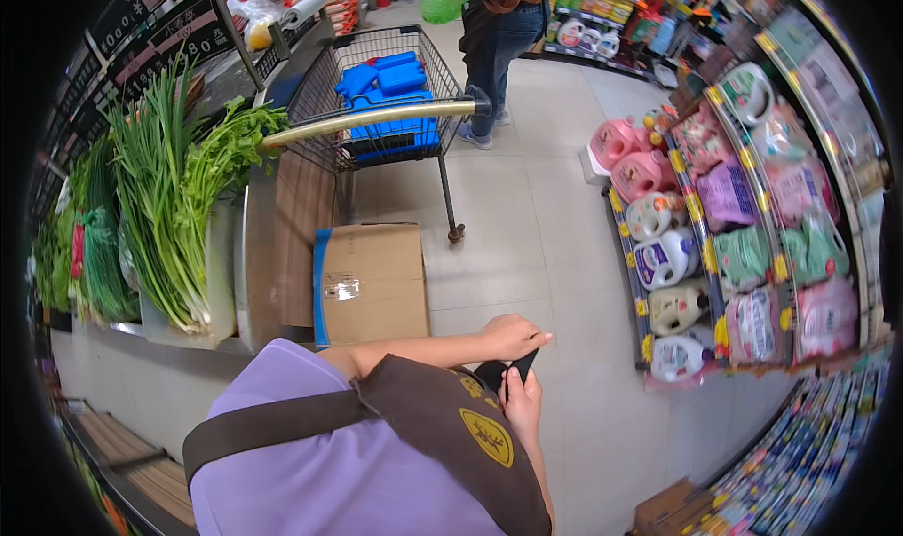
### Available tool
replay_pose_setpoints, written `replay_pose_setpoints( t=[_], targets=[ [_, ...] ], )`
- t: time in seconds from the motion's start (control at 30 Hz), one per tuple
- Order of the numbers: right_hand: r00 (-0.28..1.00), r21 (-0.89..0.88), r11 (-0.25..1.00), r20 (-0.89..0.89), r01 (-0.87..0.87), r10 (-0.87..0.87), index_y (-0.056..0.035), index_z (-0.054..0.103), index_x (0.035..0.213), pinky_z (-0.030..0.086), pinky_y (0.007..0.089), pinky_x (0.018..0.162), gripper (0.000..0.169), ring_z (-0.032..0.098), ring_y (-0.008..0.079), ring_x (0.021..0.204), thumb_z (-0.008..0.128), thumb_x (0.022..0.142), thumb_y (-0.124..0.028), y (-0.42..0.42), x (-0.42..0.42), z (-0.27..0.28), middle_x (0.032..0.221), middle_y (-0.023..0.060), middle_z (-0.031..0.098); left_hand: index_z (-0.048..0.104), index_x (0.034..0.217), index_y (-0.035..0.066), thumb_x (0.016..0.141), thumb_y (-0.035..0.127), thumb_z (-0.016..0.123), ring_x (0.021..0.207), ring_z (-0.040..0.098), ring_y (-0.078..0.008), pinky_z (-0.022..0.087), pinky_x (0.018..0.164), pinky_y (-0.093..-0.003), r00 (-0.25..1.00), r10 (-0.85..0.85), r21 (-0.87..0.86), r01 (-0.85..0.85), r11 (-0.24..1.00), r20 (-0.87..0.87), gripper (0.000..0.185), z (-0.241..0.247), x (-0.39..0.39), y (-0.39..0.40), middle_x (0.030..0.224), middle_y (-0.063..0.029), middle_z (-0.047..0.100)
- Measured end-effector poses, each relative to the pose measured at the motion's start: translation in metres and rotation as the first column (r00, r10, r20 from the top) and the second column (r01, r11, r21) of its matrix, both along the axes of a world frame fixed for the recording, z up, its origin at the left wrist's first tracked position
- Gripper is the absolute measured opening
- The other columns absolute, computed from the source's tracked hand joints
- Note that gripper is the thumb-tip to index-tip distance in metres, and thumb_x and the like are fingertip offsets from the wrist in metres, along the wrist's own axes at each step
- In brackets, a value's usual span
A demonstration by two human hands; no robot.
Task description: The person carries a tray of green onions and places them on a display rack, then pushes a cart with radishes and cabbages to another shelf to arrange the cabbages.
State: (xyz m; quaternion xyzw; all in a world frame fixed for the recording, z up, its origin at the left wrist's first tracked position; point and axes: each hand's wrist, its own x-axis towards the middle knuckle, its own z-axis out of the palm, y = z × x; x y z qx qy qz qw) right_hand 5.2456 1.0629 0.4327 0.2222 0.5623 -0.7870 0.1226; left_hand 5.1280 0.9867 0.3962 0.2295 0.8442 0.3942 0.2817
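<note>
In front of my brown apron, my two hands are close together at a black strap. My left hand reaches across from the left and grips the strap's upper end, with its fingers turned down and partly hidden. My right hand pinches the strap lower down, thumb on top. Another dark piece shows between my hands and the apron; I cannot tell if it joins the strap. The apron bears a yellow badge and lies over my purple shirt.
A wire shopping cart with blue plastic blocks stands ahead, a cardboard box nearer. Leafy vegetables fill the left counter. Detergent bottles line the shelves on the right. Past the cart stands a person with a green bag.
</note>
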Motion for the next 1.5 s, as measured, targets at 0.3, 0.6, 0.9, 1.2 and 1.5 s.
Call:
replay_pose_setpoints(
  t=[0.3,0.6,0.9,1.2,1.5],
  targets=[
    [0.928,-0.107,0.931,0.096,-0.349,0.359,-0.0053,0.047,0.082,0.024,0.0238,0.036,0.031,0.029,0.0084,0.034,0.038,0.095,-0.032,0.11,-0.15,-0.028,0.043,-0.001,0.035,0.062,0.069,0.003,0.09,0.037,0.038,0.068,0.058,-0.0384,0.045,0.067,-0.0467,0.95,0.291,0.012,-0.292,0.956,-0.109,0.047,-0.041,-0.103,0.066,0.068,-0.0185,0.06],
    [0.756,-0.064,0.765,0.116,-0.641,0.644,-0.0066,0.053,0.083,0.032,0.0206,0.044,0.029,0.042,0.0061,0.046,0.048,0.092,-0.033,0.167,-0.27,-0.071,0.058,-0.001,0.05,0.063,0.077,0.006,0.088,0.039,0.043,0.075,0.06,-0.0332,0.046,0.069,-0.0432,0.776,0.619,-0.16,-0.601,0.784,0.119,0.04,-0.075,-0.188,0.08,0.077,-0.0165,0.062],
    [0.842,-0.08,0.838,-0.028,-0.539,0.539,-0.0017,0.056,0.099,0.042,0.0231,0.062,0.021,0.051,0.0079,0.071,0.051,0.091,-0.021,0.21,-0.425,-0.067,0.086,0.0021,0.056,0.056,0.081,0.005,0.088,0.033,0.05,0.067,0.054,-0.0214,0.043,0.061,-0.0364,0.901,0.428,0.687,-0.263,0.677,-0.077,0.03,-0.049,-0.347,0.162,0.075,-0.0099,0.059],
    [0.654,0.279,0.688,-0.219,-0.669,0.724,0.0004,0.057,0.104,0.044,0.0266,0.077,0.022,0.054,0.0128,0.093,0.049,0.092,-0.016,0.171,-0.538,-0.071,0.1,0.0067,0.057,0.056,0.077,0.005,0.086,0.03,0.056,0.052,0.043,-0.0112,0.037,0.05,-0.0295,0.969,0.228,0.568,-0.241,0.787,0.095,0.026,-0.042,-0.441,0.106,0.058,-0.0063,0.052],
    [0.303,0.315,0.309,-0.069,-0.897,0.95,0.0018,0.057,0.103,0.043,0.0249,0.07,0.023,0.051,0.0082,0.078,0.046,0.093,-0.015,0.109,-0.707,-0.103,0.085,0.0029,0.059,0.052,0.069,0.003,0.09,0.026,0.047,0.054,0.041,-0.0108,0.038,0.052,-0.0298,0.396,0.897,0.555,-0.799,0.232,0.196,0.032,-0.116,-0.559,0.041,0.055,-0.0067,0.046]
  ],
)
